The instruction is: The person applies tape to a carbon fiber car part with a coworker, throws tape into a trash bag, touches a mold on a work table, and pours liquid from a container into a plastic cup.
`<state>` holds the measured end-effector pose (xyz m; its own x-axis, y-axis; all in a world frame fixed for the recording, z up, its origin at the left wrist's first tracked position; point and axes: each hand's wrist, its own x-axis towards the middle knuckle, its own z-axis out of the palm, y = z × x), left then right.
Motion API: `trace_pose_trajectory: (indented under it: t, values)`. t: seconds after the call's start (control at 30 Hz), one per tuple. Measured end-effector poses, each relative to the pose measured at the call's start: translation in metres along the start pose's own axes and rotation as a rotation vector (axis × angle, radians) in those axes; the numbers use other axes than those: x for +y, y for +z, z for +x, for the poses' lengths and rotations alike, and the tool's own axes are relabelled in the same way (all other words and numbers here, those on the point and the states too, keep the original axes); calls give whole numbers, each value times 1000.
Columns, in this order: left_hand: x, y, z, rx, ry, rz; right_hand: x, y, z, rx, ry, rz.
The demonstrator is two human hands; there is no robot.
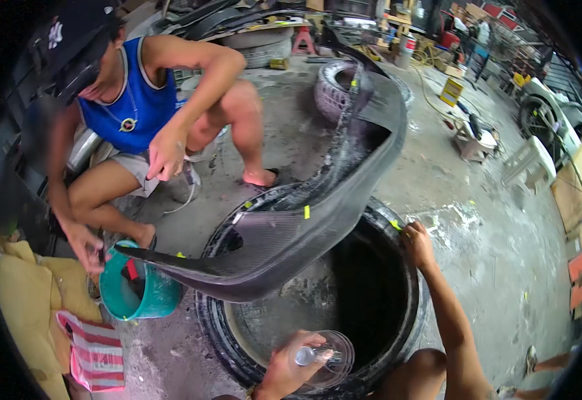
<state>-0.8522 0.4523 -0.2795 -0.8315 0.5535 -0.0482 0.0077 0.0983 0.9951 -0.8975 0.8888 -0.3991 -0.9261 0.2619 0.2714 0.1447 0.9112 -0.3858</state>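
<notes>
My left hand (291, 367) is closed around a clear plastic cup (336, 365) at the bottom centre, over the near rim of a large tire (414, 320). My right hand (417, 243) is at the tire's right rim, its fingers bent beside a small yellow-green piece (396, 225); whether they pinch anything is too small to tell. A long, curved dark panel (284, 243) with a woven-looking surface rests across the tire, its far end over another tire (331, 93). Yellow tape (307, 212) marks the panel.
A co-worker in a blue top (131, 100) squats at the left, one hand by a teal bucket (161, 293). A striped sack (94, 353) lies below it. A white stool (531, 163), a low stand (474, 143) and a yellow can (451, 92) are at the right.
</notes>
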Motion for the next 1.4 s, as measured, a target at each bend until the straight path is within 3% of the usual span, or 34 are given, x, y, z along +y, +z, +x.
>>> trace_pose_trajectory:
  t: [0.2,0.3,0.37,0.57,0.67,0.77,0.9,0.97,1.03,1.1,1.3,1.37,1.4]
  values:
    - [3,-2,2,-43,-33,16,0,-16,-7,-74,-85,64]
    - [2,-3,1,-41,-47,1,-3,-17,-4,-27,-33,38]
    - [1,-4,0,-39,-48,-10,-7,-17,1,2,143,251]
    - [1,-4,-1,-21,-50,-9,18,-7,6,113,214,465]
    - [1,-2,0,-26,-21,-8,-9,-17,18,141,194,434]
    - [5,-3,1,-33,-32,-15,-34,-4,40,74,186,617]
    - [-1,1,1,-3,10,6,-124,19,66,-104,319,917]
    - [-1,1,1,18,36,24,-153,59,71,-124,258,994]
    - [3,-1,1,-15,11,7,-188,82,69,-27,274,1088]
    - [5,-4,-1,-3,17,4,-206,111,63,175,244,939]
    - [7,-11,-1,10,54,5,-240,111,52,259,137,769]
    - [10,-13,0,8,46,1,-245,113,54,188,408,1254]
    - [11,-14,0,9,50,-2,-243,106,56,113,456,1217]
